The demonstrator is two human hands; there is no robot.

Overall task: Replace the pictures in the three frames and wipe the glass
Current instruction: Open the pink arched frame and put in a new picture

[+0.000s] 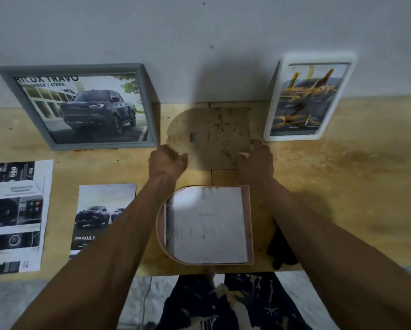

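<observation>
- The backing board [209, 136] looks thin, stiff and light; take it by opposite edges.
- Left hand [167, 160] and right hand [257, 158] each pinch its near corners.
- The arched frame [205, 225] lies face-down on the desk [342, 186]; its glass is probably fragile.

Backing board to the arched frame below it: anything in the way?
Nothing visible. Both hands, left hand and right hand, grip the near edge of the backing board. Only bare table lies between it and the arched frame, which lies face down with a white sheet in it.

Both forearms reached forward, nearly parallel. The left hand [167, 160] and right hand [257, 158] had curled fingers.
</observation>
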